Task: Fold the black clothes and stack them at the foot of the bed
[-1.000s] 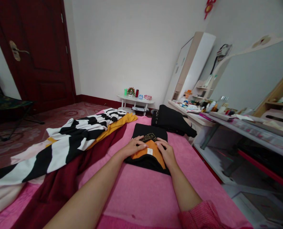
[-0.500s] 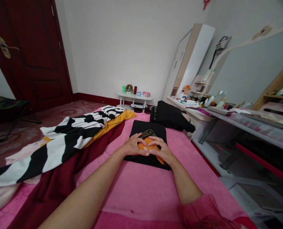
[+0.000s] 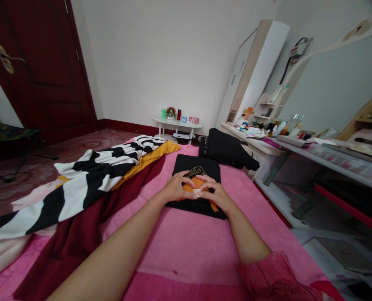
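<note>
A folded black garment [image 3: 195,161] with a gold pattern and an orange patch [image 3: 188,187] lies flat on the pink bedspread [image 3: 186,246]. Over its near half, my left hand [image 3: 176,187] and my right hand [image 3: 219,195] face each other with curved fingers. Their fingertips meet at a small white label [image 3: 197,191], which both seem to pinch. The hands hide part of the patch and the pattern.
Beyond lies another black garment pile [image 3: 225,146]. To the left are a striped black-and-white garment [image 3: 75,198], a mustard one [image 3: 154,159] and a dark red one [image 3: 75,251]. A cluttered dresser [image 3: 251,140] and a desk [image 3: 339,161] stand along the right.
My fingertips have drawn together at the white label, which now stands out more between them. The folded garment remains in place on the bed, and the view has shifted slightly.
</note>
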A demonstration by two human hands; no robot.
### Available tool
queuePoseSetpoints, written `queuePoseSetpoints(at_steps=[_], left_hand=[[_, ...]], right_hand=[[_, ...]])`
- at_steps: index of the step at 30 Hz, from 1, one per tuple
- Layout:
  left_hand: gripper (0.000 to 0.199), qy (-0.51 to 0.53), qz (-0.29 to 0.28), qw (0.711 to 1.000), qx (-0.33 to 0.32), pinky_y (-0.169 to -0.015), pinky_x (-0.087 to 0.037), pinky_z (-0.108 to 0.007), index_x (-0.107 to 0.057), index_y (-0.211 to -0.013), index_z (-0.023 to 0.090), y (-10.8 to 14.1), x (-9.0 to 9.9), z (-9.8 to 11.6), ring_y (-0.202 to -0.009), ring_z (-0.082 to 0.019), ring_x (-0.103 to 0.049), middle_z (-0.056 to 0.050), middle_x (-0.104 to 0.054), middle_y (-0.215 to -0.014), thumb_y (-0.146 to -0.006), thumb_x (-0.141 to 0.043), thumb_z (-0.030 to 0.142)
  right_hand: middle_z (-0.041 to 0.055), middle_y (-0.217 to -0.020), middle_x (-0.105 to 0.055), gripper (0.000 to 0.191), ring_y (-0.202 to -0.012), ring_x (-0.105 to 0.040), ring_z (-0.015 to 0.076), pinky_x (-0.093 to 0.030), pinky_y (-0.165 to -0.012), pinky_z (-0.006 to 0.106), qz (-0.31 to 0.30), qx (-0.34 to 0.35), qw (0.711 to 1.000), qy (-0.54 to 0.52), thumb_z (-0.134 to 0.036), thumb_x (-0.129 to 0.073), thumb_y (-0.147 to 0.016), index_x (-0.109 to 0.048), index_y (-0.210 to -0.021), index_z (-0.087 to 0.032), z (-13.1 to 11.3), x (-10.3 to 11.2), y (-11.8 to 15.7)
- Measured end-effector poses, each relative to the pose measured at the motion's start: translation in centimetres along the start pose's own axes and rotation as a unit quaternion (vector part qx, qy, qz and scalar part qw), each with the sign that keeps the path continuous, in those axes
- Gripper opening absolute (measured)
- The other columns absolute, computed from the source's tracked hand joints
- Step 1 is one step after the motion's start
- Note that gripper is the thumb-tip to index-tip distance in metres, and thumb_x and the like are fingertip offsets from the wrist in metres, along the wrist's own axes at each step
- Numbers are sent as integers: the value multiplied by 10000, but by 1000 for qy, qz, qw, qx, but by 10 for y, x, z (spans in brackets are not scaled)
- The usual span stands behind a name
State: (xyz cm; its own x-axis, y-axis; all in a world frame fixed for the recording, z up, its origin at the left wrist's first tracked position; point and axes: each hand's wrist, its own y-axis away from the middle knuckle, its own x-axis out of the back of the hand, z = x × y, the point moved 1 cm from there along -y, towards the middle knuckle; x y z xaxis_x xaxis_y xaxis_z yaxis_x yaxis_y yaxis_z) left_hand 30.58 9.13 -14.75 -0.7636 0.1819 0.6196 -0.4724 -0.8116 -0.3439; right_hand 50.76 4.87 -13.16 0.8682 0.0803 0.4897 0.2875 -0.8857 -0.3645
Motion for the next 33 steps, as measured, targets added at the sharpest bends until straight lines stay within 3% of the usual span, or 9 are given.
queuePoseSetpoints(at_steps=[11, 21, 33], left_hand=[[240, 119, -3, 992, -32, -1118, -263, -409, -769, -824, 272, -1, 2, -6, -1304, -285, -399, -44, -468, -1401, -637, -784, 421], [170, 110, -10, 993, -35, -1086, -307, -405, -769, -849, 281, -2, 2, -6, -1255, -270, -450, -42, -504, -1363, -720, -716, 379], [133, 119, -7, 993, -20, -1083, -317, -381, -771, -797, 272, 0, 3, -2, -1249, -261, -454, -20, -528, -1341, -712, -711, 355]], right_hand=[[9, -1278, -598, 87, -1352, -315, 253, -161, -1119, 490, -2, -17, 1000, -13, -310, -663, -734, -722, -697, -258, 0, 0, 0], [15, -1241, -622, 93, -1340, -331, 256, -164, -1122, 484, 3, -27, 1000, -15, -327, -669, -720, -726, -687, -261, -1, 0, -1], [21, -1243, -622, 121, -1343, -323, 264, -154, -1121, 488, 6, -24, 1000, -15, -367, -679, -718, -724, -687, -258, 3, -1, -1]])
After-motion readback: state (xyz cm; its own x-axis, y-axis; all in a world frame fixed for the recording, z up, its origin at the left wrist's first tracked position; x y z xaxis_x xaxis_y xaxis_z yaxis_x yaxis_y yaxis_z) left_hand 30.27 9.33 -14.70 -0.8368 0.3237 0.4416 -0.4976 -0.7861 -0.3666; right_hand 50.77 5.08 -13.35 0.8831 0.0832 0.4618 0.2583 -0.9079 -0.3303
